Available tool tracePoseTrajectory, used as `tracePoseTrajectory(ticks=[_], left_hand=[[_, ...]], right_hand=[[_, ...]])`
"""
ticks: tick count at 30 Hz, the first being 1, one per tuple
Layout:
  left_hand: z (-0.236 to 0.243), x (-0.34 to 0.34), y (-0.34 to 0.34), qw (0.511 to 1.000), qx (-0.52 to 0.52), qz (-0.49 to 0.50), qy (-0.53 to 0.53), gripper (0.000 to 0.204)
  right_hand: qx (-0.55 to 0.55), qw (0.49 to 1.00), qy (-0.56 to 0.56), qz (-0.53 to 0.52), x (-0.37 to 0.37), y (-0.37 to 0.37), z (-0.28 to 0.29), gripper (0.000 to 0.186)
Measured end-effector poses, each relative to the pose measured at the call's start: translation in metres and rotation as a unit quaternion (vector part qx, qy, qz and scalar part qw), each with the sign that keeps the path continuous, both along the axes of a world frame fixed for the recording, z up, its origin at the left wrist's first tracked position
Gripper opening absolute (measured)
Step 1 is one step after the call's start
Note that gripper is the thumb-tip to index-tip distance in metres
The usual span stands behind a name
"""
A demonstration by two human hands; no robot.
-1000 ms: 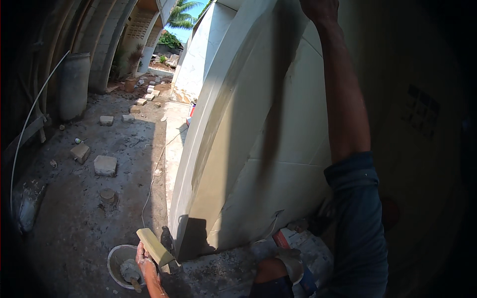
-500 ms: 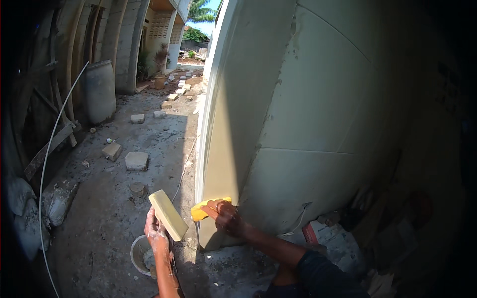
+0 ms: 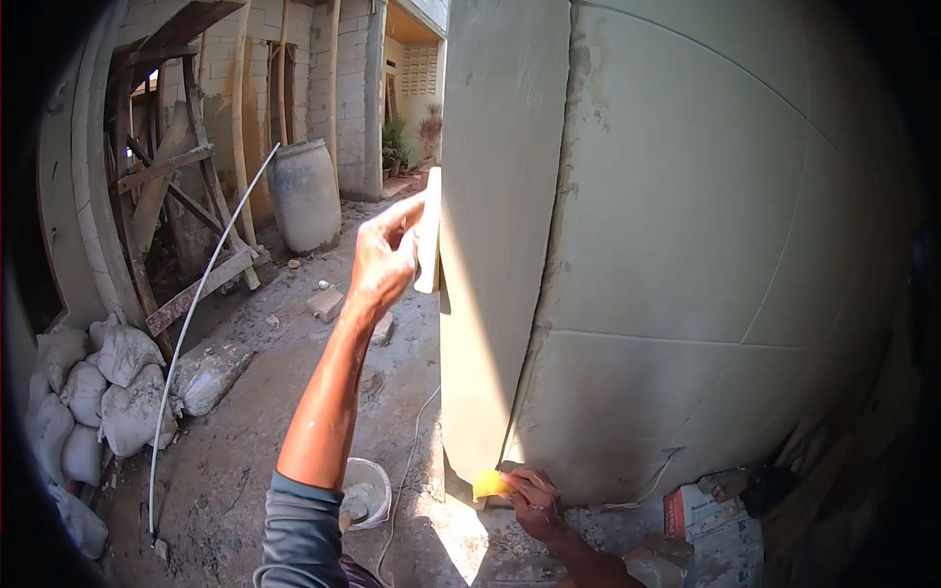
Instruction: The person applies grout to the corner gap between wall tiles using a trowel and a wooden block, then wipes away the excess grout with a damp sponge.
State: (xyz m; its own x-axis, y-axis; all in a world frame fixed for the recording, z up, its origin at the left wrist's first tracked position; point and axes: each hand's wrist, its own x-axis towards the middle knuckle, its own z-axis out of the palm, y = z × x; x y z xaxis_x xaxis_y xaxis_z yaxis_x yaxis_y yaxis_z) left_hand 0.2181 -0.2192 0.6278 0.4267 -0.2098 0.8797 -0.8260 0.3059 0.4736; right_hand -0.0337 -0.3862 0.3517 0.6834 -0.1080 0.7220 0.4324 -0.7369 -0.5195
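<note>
A stiff, light-looking float is clasped by the left hand at ten o'clock; a soft yellow sponge is pinched by the right hand at six o'clock against the column.

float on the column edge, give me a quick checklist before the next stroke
1. Left hand grips the pale float: ok.
2. Float set against the corner of the plastered column: ok, though contact is hard to judge.
3. Right hand holds the yellow sponge at the column base: ok.
4. White bucket on the ground by the left arm: ok.
5. Cable trailing on the ground beside the bucket: not ok, snag risk.
6. Plaster wetness on the corner: cannot tell.
</note>
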Motion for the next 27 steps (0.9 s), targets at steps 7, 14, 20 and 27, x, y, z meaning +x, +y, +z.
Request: tracePoseTrajectory(ticks=[7, 14, 20, 27], left_hand=[[-0.078, -0.051, 0.042, 0.965, 0.027, 0.215, 0.149, 0.049], [0.158, -0.068, -0.037, 0.763, 0.054, 0.44, -0.47, 0.034], [0.328, -0.079, -0.058, 0.706, -0.068, 0.597, -0.375, 0.023], [0.094, -0.066, -0.035, 0.77, -0.035, 0.55, -0.32, 0.033]], right_hand=[[0.047, 0.999, -0.01, 0.007, -0.006, -0.009, 0.015, 0.033], [0.101, 0.994, -0.018, 0.024, 0.009, -0.009, 0.014, 0.03], [0.122, 0.99, 0.006, 0.074, 0.023, -0.013, 0.002, 0.03], [0.161, 0.982, 0.035, 0.097, 0.002, -0.03, 0.001, 0.031]])
